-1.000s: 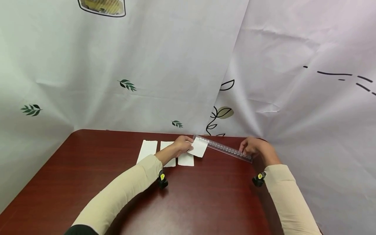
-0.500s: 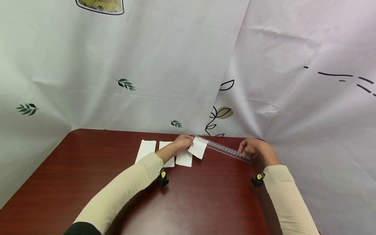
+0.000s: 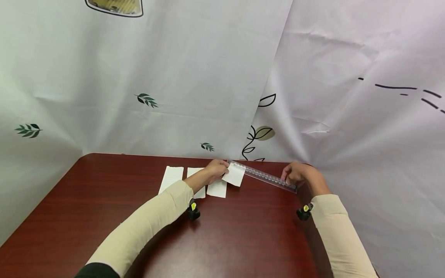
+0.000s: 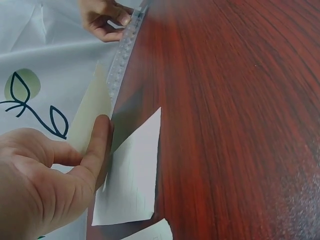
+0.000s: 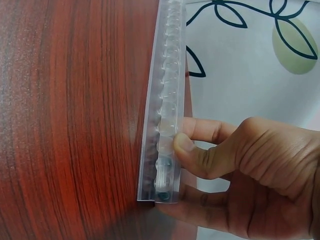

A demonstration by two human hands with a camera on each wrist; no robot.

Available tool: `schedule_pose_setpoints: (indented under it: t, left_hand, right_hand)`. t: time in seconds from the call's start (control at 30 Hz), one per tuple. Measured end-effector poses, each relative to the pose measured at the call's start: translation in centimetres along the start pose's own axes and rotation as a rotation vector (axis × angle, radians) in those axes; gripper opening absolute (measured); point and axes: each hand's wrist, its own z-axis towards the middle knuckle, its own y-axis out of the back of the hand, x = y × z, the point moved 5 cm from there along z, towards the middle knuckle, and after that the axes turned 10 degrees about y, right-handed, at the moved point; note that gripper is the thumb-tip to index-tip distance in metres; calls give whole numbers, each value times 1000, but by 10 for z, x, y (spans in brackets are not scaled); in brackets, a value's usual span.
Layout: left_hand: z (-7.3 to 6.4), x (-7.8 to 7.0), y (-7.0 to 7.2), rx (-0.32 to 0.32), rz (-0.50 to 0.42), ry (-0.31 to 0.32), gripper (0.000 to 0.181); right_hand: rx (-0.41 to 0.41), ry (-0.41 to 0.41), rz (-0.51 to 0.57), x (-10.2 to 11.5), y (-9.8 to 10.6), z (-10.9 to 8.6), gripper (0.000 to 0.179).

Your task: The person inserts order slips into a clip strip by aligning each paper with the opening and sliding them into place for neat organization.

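Note:
My left hand (image 3: 216,170) pinches a small white paper slip (image 3: 234,174) at the back of the table; in the left wrist view the slip (image 4: 92,115) stands raised between thumb and fingers. Behind it, a long clear plastic strip (image 3: 265,177) with a row of rounded bumps runs slantwise toward my right hand (image 3: 297,173). That hand pinches the strip's near end; the right wrist view has the thumb on the strip (image 5: 170,100) and fingers behind it. The strip's far end is partly covered by the slip, so whether the left fingers touch it I cannot tell.
Three more white paper slips lie side by side on the red-brown table (image 3: 215,231): a left one (image 3: 172,177), a middle one (image 3: 201,193) partly under my left forearm, and a right one (image 3: 217,189). A white printed curtain (image 3: 174,77) hangs close behind the table.
The held paper slip has turned slightly and my left fingers sit a little differently on it. The right hand and plastic strip stay nearly in place; the head view has shifted slightly.

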Motion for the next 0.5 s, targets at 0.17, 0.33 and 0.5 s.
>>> schedule_pose_setpoints:
  t: [0.17, 0.33, 0.5]
  left_hand:
    - [2, -1, -3, 20, -16, 22, 47]
    - [4, 0, -7, 47, -41, 31, 47]
    - [4, -1, -12, 79, -72, 46, 47]
  right_hand:
    - [0, 2, 10, 3, -1, -2, 26]
    - [-18, 1, -14, 5, -1, -5, 27]
    - [-13, 0, -16, 4, 0, -3, 29]
